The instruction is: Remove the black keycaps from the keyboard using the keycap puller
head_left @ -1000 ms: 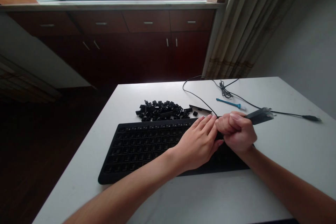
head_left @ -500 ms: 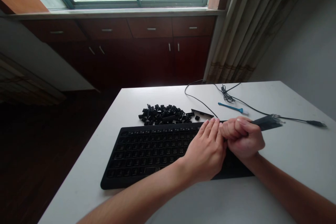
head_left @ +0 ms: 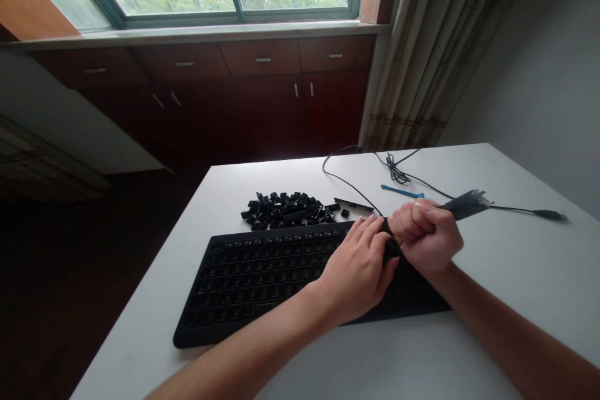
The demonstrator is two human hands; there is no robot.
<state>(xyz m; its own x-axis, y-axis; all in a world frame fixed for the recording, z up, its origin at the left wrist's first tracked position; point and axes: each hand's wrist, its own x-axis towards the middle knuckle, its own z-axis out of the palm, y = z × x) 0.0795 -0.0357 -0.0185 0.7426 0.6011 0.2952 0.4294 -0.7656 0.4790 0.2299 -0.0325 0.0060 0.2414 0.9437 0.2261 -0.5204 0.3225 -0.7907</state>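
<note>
A black keyboard (head_left: 262,275) with most of its keycaps off lies on the white table. My left hand (head_left: 359,272) rests over its right part, fingers stretched toward the far edge and thumb apart, gripping nothing visible. Beside it, my right hand (head_left: 426,234) is closed in a fist around a dark flat brush-like tool (head_left: 466,203), whose frayed pale end sticks out to the upper right. The fist hides the tool's other end. Behind the keyboard lies a heap of loose black keycaps (head_left: 285,209).
A blue stick tool (head_left: 402,191) lies behind my right hand, partly covered by it. A black cable (head_left: 396,169) with a tied bundle runs across the back, its plug (head_left: 548,215) at the right. One long black keycap (head_left: 354,205) lies near the heap.
The view has shifted slightly. My left thumb has spread away from the fingers, and a small gap shows between my hands. The right fist still grips the brush-like tool.
</note>
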